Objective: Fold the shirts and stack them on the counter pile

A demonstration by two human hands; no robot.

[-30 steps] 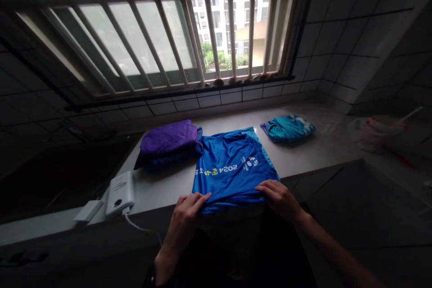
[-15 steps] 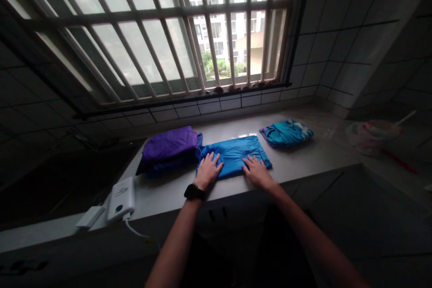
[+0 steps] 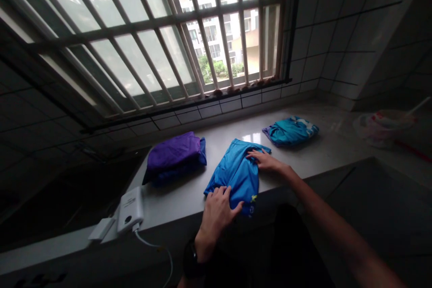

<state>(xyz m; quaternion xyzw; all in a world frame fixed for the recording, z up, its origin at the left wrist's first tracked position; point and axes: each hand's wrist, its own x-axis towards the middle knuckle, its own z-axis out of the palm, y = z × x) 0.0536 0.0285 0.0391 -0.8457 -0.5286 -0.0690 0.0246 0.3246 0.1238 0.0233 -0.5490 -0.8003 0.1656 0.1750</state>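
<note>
Head view showed the blue garment [image 3: 238, 168] lying at a slant on the table [image 3: 172, 204], between a purple pile of cloth [image 3: 173, 150] and a teal bundle [image 3: 292, 130]. Half a second earlier it had been a flat oblong set straight along the table, both hands spread on top and its left end against the purple pile. Since then it had been turned: a bare strip separated it from that pile, and its near end reached past the table's front edge, where a bit of yellow print [image 3: 254, 198] had come into sight.

The left hand [image 3: 218, 211] had moved nearer the person and rested on the near part of the cloth, fingers bent close together and thumb held well away from them, pinching nothing that could be seen. The right hand [image 3: 265, 160] lay farther off, at the garment's right side, its fingers stretched out and slightly apart; whether their tips gripped a layer could not be told.

Judging by the uneven outline, the folding was still partway along: the turn had changed which side faced the person, but the layers did not look squared yet. The purple pile and teal bundle remained apart from both hands.
</note>
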